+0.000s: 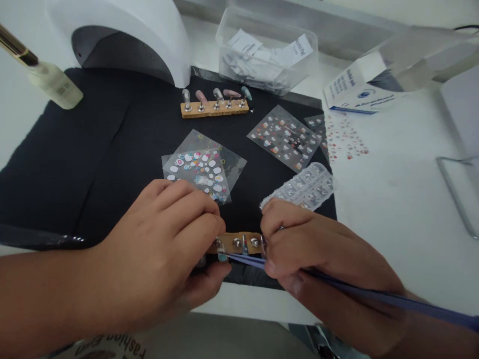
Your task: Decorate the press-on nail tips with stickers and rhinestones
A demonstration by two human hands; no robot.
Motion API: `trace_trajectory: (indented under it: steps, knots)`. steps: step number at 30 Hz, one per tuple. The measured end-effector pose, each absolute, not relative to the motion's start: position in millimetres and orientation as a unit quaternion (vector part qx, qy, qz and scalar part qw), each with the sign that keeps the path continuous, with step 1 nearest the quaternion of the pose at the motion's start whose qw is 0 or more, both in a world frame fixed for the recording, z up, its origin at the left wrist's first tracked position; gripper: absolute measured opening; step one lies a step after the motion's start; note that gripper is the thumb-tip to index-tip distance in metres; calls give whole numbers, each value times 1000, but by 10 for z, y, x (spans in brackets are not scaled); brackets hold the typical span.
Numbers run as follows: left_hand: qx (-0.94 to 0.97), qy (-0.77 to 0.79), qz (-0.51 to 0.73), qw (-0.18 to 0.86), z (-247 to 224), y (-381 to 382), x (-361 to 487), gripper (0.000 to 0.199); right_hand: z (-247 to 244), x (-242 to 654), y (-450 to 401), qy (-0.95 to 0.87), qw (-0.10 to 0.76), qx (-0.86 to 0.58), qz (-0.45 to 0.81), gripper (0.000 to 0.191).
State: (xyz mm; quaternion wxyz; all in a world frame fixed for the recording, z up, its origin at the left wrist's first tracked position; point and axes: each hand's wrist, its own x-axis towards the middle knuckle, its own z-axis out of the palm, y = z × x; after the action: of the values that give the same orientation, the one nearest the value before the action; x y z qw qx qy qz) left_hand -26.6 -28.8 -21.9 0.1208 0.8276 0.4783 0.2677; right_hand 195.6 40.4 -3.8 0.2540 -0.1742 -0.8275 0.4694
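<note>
My right hand is closed around slim blue tweezers, their tips pointing left. These tips touch a small light-blue false nail at the near edge of a wooden nail tip stand. My left hand grips the left end of that stand between fingers and thumb, which hide that end. Silvery round holders run along the stand, and a narrow decorated nail tip is among them. Just beyond my left hand lie clear nail sticker sheets. A clear rhinestone case sits beyond my right hand.
A second wooden stand carries several false nails at the back. Around it are a white nail lamp, a polish bottle, a plastic tub of sachets and an alcohol pad box. More sticker sheets lie right.
</note>
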Motion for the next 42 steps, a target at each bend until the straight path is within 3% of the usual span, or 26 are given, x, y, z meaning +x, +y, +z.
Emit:
trace_trajectory:
  steps: [12,18,29,33,42]
  knots:
    - [828,481,266,117,-206,-284,-264,9,-12,1903,424,-857,235,-149,435,18]
    - [828,480,267,115,-196,-277,-263,7,-61,1952,479,-898,227,-44,373,16]
    - [824,483,270,120,-206,-294,-255,7,-48,1916,410,-909,266,-83,310,18]
    - [824,483,271,119,-197,-300,-260,7,73,1966,341,-912,198,-160,322,15]
    - [825,481,270,121,-216,-294,-271,10,153,1999,295,-879,224,-204,368,15]
